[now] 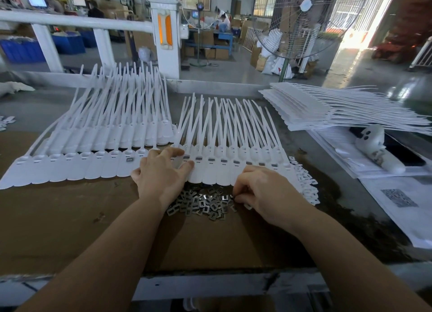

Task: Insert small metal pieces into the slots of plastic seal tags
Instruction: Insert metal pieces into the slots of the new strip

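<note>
Two rows of white plastic seal tags lie side by side on brown cardboard. The left row has mostly empty slots. The middle row shows grey metal pieces in several slots. A heap of small metal pieces lies just in front of the middle row. My left hand rests with straight fingers on the tags where the two rows meet. My right hand is at the right edge of the heap, its fingers curled down and pinching at the metal pieces; the fingertips are partly hidden.
A tall stack of white tags sits at the back right. A white bottle lies on printed papers to the right. A white railing and a standing fan stand beyond the table. The table's front edge is near my arms.
</note>
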{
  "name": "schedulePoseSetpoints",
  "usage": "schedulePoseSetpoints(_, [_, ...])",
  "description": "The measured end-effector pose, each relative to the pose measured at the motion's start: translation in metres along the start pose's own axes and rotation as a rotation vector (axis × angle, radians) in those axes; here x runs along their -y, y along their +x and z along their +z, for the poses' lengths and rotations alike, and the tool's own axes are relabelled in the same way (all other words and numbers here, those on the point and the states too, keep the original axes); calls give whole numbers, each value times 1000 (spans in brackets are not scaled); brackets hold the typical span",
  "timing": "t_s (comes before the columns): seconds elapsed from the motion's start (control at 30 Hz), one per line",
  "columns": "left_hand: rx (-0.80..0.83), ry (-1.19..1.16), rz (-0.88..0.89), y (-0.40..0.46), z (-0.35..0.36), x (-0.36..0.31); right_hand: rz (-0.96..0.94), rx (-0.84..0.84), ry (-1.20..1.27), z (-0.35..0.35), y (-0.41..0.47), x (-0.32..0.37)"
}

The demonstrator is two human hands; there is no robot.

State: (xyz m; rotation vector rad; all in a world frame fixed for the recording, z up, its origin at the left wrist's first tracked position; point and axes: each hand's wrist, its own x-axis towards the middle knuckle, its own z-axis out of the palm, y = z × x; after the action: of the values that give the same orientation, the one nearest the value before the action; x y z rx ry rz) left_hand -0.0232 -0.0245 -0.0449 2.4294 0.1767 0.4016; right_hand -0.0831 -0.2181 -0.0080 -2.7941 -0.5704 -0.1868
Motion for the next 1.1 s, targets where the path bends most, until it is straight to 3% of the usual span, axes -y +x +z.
schedulePoseSetpoints(0.17, [-2,7,1,0,0,0,-9,-16,32,0,-1,-2])
schedulePoseSetpoints(0.5, [7,17,-4,0,1,0,102,-220,278,-6,-4,-7])
schedulePoseSetpoints(0.77, [-2,8,-4,1,1,0,234,-259,466,-9,-4,-11])
schedulePoseSetpoints(1.1, [3,15,-6,2,3,1,259,-287,617,-13,-8,-13])
